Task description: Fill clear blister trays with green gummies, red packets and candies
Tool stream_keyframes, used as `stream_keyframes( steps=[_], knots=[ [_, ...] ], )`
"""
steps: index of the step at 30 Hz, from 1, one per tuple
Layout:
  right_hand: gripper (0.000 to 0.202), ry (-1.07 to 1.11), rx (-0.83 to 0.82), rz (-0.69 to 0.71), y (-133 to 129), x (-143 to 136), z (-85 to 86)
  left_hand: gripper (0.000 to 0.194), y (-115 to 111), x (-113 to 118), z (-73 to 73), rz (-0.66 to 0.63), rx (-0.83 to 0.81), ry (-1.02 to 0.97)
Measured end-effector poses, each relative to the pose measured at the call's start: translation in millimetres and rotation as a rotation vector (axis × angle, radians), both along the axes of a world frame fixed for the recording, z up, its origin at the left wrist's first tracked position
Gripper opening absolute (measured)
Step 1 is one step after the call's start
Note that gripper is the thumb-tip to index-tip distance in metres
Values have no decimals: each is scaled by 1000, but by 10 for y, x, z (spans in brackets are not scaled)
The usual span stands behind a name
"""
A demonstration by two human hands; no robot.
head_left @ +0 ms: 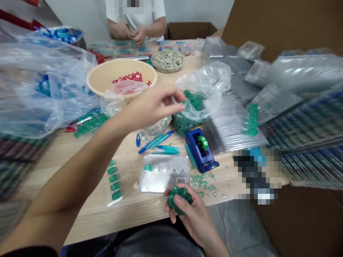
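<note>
My left hand is stretched out over the middle of the table, beside an open plastic bag of green pieces. Its thumb and forefinger are pinched, with a trace of green at the blurred tips. Near the front edge, my right hand holds a knobbly green cluster, thumb on top. Just beyond it lies a clear tray with a row of small hollows; a green piece sits in the leftmost one. Left of the tray, a clear strip carries several green pieces.
A blue tape dispenser and blue pens lie behind the tray, green crumbs to its right. Further back are a cream bowl and a metal dish. Plastic bags and stacked trays flank them. A person works opposite.
</note>
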State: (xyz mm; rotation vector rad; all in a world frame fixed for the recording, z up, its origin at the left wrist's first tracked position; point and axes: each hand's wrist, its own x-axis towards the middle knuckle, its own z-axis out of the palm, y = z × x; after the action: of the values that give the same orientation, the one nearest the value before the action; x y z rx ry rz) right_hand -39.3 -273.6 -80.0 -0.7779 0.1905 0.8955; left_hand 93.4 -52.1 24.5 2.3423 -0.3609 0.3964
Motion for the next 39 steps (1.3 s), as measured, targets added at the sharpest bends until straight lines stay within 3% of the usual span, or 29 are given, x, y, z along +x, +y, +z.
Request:
stream_keyframes(
  steps=[3,5,7,8,10,13,15,17,19,21,27,31,35,39],
  knots=[
    [23,15,8,-9,-25,-51,1,12,-366,822,225,146,83,6],
    [22,12,13,-18,-52,-66,1,22,-516,1225,317,232,70,43],
    [21,3,23,-34,-85,-54,-4,28,-592,1371,363,249,57,56],
    [19,-2,28,-45,-102,-37,-7,30,-603,1334,369,244,52,64],
    [16,-22,43,-71,-132,14,-8,29,-573,1060,339,228,28,82],
    [14,-72,74,-84,-159,112,16,22,-446,319,191,113,-42,121],
    [16,-102,95,-82,-158,170,45,17,-377,-244,36,-47,-60,102],
    [19,-118,108,-76,-141,203,74,13,-369,-753,-141,-90,14,67],
    [19,-124,105,-53,-117,203,93,16,-422,-1141,-310,-142,53,29],
    [18,-132,101,-30,-97,176,98,20,-503,-1383,-447,-152,90,-4],
    [25,-181,27,43,-95,92,89,17,-596,-1571,-603,-88,116,-39],
    [15,-163,-2,68,-59,86,98,10,-545,-1642,-639,-65,95,-37],
    [12,-223,-122,62,8,96,110,10,-519,-1700,-694,-64,149,-57],
    [17,-218,-225,171,4,120,100,5,-523,-1743,-750,-28,180,-43]
  ],
)
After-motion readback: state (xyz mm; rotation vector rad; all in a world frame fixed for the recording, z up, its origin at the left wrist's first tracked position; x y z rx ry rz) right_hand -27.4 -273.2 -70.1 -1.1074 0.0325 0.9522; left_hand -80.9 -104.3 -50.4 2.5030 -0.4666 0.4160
